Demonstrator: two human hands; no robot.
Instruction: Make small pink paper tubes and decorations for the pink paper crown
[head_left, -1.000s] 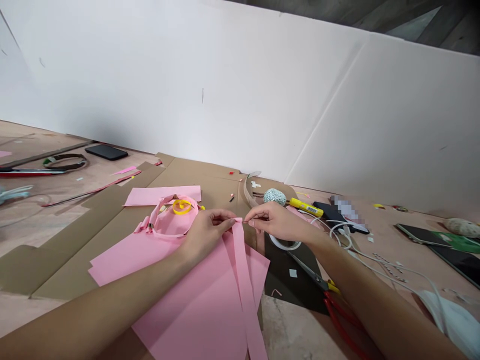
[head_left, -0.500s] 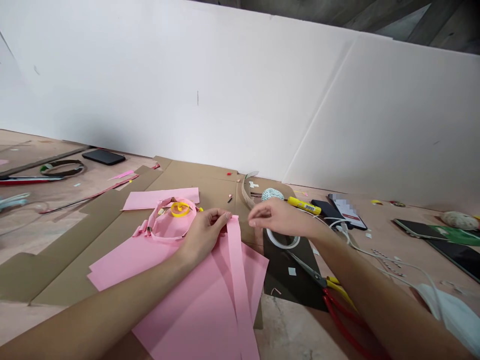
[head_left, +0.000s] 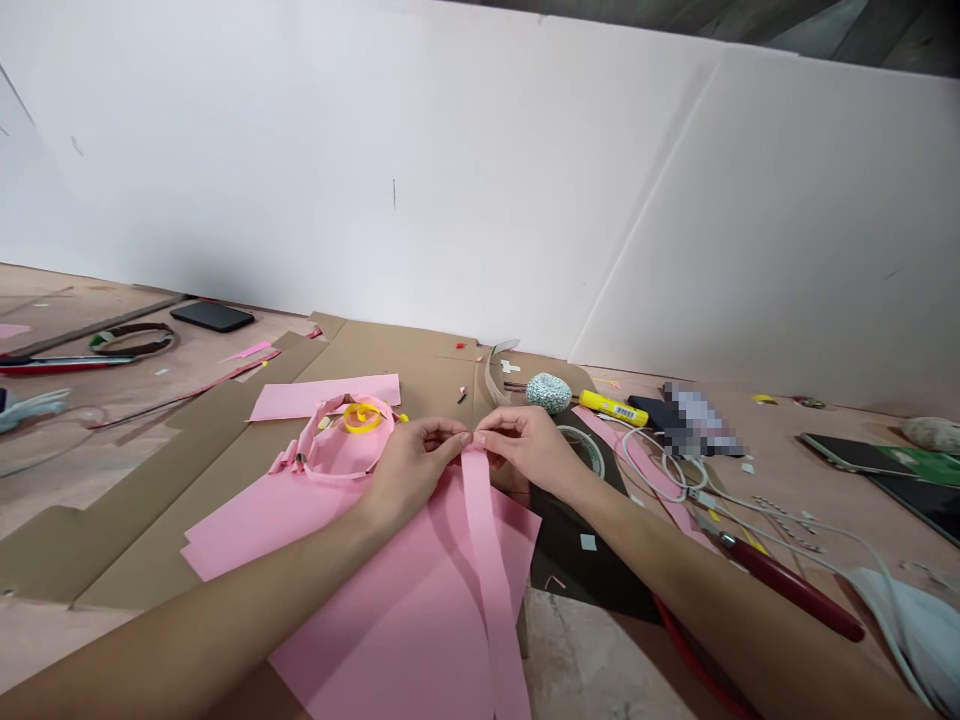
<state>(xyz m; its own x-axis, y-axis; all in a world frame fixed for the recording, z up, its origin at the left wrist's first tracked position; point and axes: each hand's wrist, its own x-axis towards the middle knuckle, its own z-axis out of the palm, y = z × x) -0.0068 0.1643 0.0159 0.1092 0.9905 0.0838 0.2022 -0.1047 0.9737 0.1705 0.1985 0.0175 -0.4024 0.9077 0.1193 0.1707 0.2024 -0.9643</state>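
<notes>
Between my hands is the top end of a long pink paper strip, which hangs down toward me over larger pink sheets. My left hand pinches the strip's end from the left. From the right, my right hand pinches the same end, fingertips close to the left ones. Just left of my left hand sits a pink paper ring shape with a yellow curled strip on it. A roll of tape lies partly hidden behind my right hand.
Brown cardboard lies beneath the paper. Right of my hands are a yellow glue stick, a speckled stone, white cables and a dark-red-handled knife. A black phone lies far left; a white board stands behind.
My right hand has moved left and down onto the strip's end, its fingers closing there. On the right, a pink strip and the red-handled knife now show; the scissors are mostly hidden.
</notes>
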